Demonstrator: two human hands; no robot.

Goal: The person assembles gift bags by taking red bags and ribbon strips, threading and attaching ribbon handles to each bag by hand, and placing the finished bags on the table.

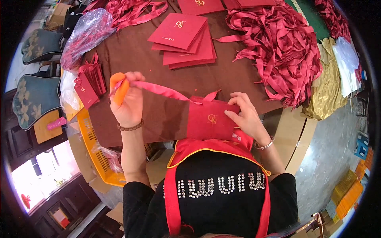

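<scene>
A dark red paper bag or folder point(206, 119) with a gold emblem lies at the table's near edge, against my red apron. My right hand point(248, 117) grips its right side, thumb on top of the front face. From its upper edge a pinkish-red ribbon point(164, 90) stretches up and left to my left hand point(129, 97), which is raised with the palm turned up. An orange finger cover sits on one of its fingers. The ribbon passes between the closed fingers, and its end hangs by the covered finger. A short ribbon loop point(211, 95) stands up from the bag's top.
A brown cloth covers the table point(131, 51). Stacked red folders point(182, 33) lie at the back, beside a large heap of ribbons point(278, 55). Finished-looking red bags point(89, 85) stand at left. A yellow crate point(93, 142) and cardboard boxes point(289, 137) flank the table below.
</scene>
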